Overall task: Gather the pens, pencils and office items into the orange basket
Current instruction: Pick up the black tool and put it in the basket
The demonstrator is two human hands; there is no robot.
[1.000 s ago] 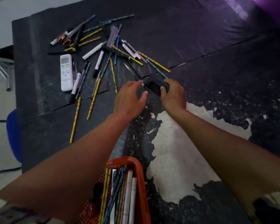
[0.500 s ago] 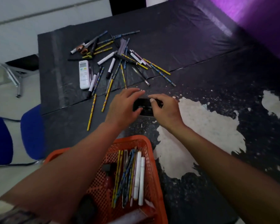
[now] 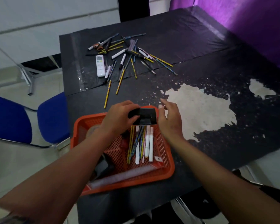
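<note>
Now the left hand alone grips the black rectangular device over the orange plastic mesh basket; the right hand has let go, fingers relaxed.

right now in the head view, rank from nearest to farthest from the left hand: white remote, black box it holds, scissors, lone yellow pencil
1. Black box, gripped in the left hand over the orange basket.
2. Lone yellow pencil, just beyond the basket.
3. White remote, farther, left side of the pile.
4. Scissors, far edge.

Black table carries orange basket, scattered pencils.
</note>
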